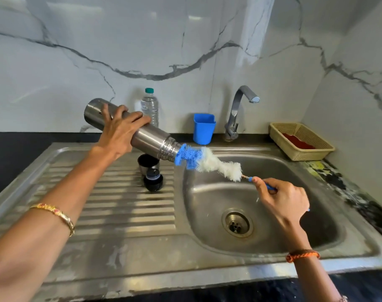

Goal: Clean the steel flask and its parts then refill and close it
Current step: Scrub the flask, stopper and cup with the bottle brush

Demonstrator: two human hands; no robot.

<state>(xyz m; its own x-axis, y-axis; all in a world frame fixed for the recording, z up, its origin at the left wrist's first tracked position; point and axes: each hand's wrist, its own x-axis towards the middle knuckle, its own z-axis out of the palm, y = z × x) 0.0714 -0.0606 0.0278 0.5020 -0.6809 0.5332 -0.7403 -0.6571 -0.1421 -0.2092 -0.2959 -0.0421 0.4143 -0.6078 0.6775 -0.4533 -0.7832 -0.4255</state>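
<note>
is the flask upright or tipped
Tipped. The left hand holds the flask slanted, its open mouth lower, toward the sink, with the brush at it.

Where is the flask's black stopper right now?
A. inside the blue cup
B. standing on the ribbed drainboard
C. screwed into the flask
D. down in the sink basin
B: the black stopper stands on the ribbed drainboard, below the tilted flask.

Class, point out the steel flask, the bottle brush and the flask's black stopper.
steel flask (152,140), head view, bare body near the neck.
bottle brush (209,161), head view, white bristles outside the mouth.
black stopper (153,182), head view, its side.
</note>
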